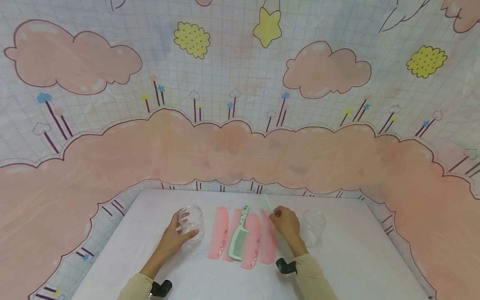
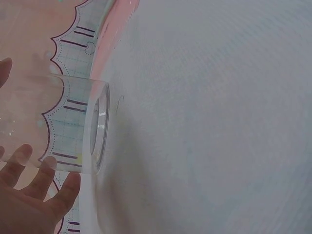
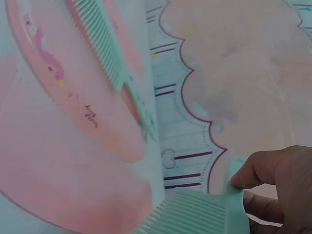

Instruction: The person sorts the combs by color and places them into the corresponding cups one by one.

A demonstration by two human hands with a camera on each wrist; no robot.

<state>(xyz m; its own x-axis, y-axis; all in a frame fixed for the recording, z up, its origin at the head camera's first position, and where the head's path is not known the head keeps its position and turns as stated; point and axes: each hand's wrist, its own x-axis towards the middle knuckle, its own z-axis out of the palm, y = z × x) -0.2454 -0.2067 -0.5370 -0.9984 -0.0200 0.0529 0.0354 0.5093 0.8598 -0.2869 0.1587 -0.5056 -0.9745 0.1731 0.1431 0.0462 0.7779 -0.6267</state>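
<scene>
Sleeves, pair, beige (image 1: 316,279): nearest the wearer, each with a black wrist device (image 1: 286,266).

Hands, two. Left hand (image 1: 176,231): fingers and thumb curled about the left jar. Right hand (image 1: 286,227): thumb and fingers pinching the held comb at its handle.

Pink combs, four (image 1: 252,241): flat on the bench, side by side between the hands, long axes running away from the wearer; teeth not made out.

Green comb, loose (image 1: 238,239): atop the pink row, handle to the far side and leaning right.

Left jar, clear (image 1: 193,227): roughly upright, left of the row; whether its base touches the bench cannot be told.

Right jar, clear (image 1: 313,227): just right of the right hand, nobody's fingers on it.

Held comb, green (image 3: 190,212): over the right end of the row, handle tip pointing far and slightly left; toothed part seen only from the right wrist.

Governing relation, as judged: held comb and left jar sit on opposite sides of the row, the jar lying leftward across it; the right jar is nearer the right hand.

Bench, white-covered (image 1: 367,258): beneath all.

Backdrop, cloud-printed (image 1: 240,154): farthest.
</scene>
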